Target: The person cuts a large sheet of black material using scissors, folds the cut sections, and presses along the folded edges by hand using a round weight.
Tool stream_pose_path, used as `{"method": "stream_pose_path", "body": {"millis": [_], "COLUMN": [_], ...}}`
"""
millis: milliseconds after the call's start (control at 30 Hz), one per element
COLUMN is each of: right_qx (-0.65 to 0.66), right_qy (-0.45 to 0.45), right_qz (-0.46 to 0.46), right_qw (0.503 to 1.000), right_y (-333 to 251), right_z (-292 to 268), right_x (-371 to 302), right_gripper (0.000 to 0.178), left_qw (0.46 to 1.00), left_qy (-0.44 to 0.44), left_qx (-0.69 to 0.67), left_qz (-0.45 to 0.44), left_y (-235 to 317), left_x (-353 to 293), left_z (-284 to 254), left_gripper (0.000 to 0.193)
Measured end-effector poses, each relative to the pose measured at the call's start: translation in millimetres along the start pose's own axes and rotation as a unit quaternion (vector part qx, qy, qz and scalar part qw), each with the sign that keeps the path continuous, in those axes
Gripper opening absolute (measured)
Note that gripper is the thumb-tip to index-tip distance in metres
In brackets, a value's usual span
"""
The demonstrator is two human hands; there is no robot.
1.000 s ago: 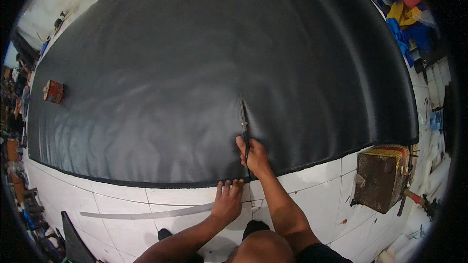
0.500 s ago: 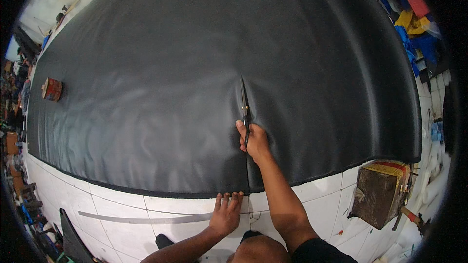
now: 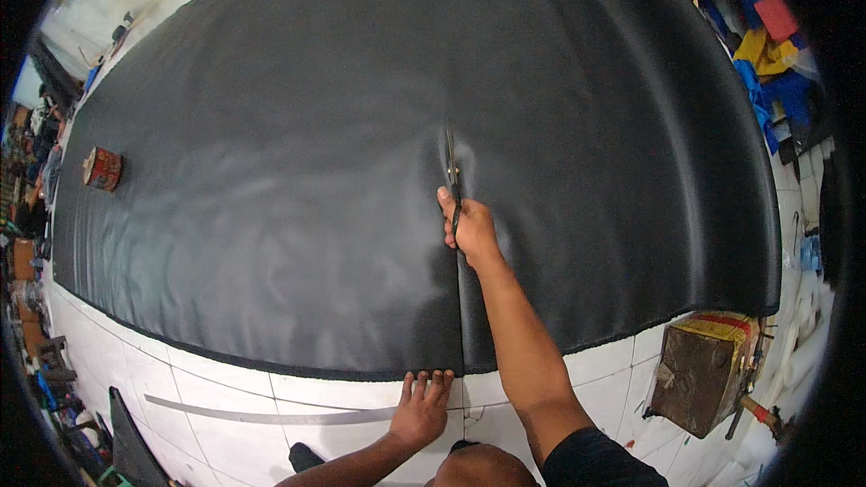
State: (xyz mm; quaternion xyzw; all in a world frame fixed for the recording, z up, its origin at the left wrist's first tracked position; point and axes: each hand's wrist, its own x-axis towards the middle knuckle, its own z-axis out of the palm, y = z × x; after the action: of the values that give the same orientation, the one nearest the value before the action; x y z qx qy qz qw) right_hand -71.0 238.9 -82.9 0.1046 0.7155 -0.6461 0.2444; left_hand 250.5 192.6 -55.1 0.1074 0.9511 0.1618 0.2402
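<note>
A wide sheet of black leather-like material [image 3: 298,153] is spread over the white tiled floor. Black-handled scissors [image 3: 454,171] are gripped in my right hand [image 3: 471,227], their blades pointing away from me in the sheet. A straight slit [image 3: 461,325] runs from the near edge up to that hand. My left hand [image 3: 422,408] is stretched out at the sheet's near edge, left of the slit, fingertips resting on the border and nothing held. The lower blade is partly hidden by the material.
A long thin metal strip [image 3: 271,417] lies on the tiles by my left hand. A worn red tin [image 3: 103,169] stands on the sheet at the left. Near the right corner is a brown box [image 3: 699,374]; blue and yellow cloths [image 3: 767,54] are piled at the far right.
My right hand and the scissors have moved farther away from me along the sheet, and the slit behind them is longer. My left hand stays at the near edge.
</note>
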Motion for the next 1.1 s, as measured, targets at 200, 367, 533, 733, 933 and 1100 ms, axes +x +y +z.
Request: {"method": "stream_pose_path", "body": {"millis": [200,367,533,733,933,1100], "right_qx": [-0.034,0.001,0.017,0.043,0.018,-0.019], "right_qy": [0.003,-0.037,-0.080,-0.053,-0.006,-0.005], "right_qz": [0.015,0.040,0.067,0.027,0.009,0.003], "right_qw": [0.999,0.998,0.994,0.997,1.000,1.000], "right_y": [5.5,-4.9,-14.1,-25.3,-17.0,-16.3], "right_z": [-7.1,-8.2,-13.3,-7.0,2.1,2.4], "right_x": [-5.6,-2.4,0.2,31.4,33.2,38.2], "right_gripper": [0.052,0.055,0.058,0.056,0.051,0.052], "left_qw": [1.000,0.999,0.999,0.999,0.999,1.000], "left_qy": [-0.015,0.015,0.038,0.027,-0.016,0.011], "left_qx": [0.019,0.041,0.016,0.029,0.034,0.027], "left_qz": [0.016,0.020,0.022,0.023,0.014,0.010], "left_y": [0.1,0.0,-1.4,-0.4,-0.3,-0.2], "left_x": [-1.2,-1.9,-1.3,-0.4,-0.7,-1.8], "left_z": [7.8,7.1,3.3,4.7,4.9,10.3], "left_gripper": [0.070,0.070,0.068,0.064,0.072,0.072]}}
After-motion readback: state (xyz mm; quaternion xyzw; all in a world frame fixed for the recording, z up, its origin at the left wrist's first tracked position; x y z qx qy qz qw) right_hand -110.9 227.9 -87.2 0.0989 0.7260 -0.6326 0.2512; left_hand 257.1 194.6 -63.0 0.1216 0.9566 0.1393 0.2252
